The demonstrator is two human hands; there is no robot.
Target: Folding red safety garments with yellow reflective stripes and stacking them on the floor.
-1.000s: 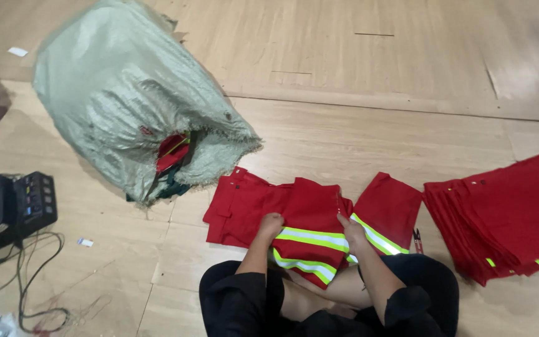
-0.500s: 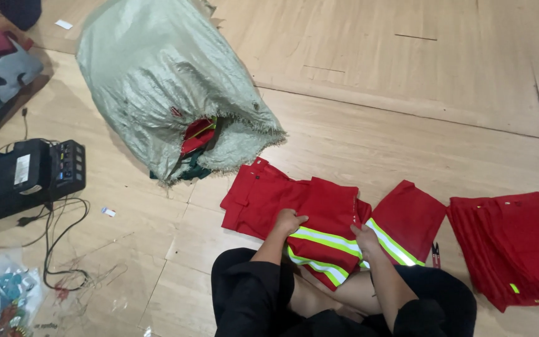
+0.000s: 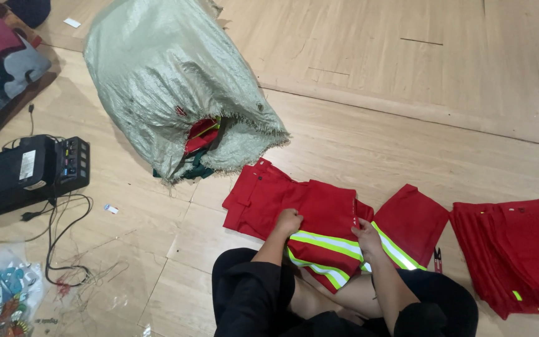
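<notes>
A red work garment (image 3: 310, 206) with yellow-green and silver reflective stripes lies on the wooden floor in front of my knees. My left hand (image 3: 286, 221) is closed on its folded edge at the left. On the right, my right hand (image 3: 365, 237) pinches the fabric by the striped band. Another red striped piece (image 3: 410, 224) lies just right of it. Small black snips (image 3: 438, 260) rest on the floor beside that piece.
A stack of folded red garments (image 3: 516, 249) lies at the right. A grey-green woven sack (image 3: 169, 81) with red and green clothes spilling out lies behind. A black printer (image 3: 23, 175) with cables sits left; a printed bag (image 3: 1, 299) lies bottom left.
The view has shifted right and down across the frames, so sack and printer sit further right in the picture. Both hands stay on the striped red garment, working its fold.
</notes>
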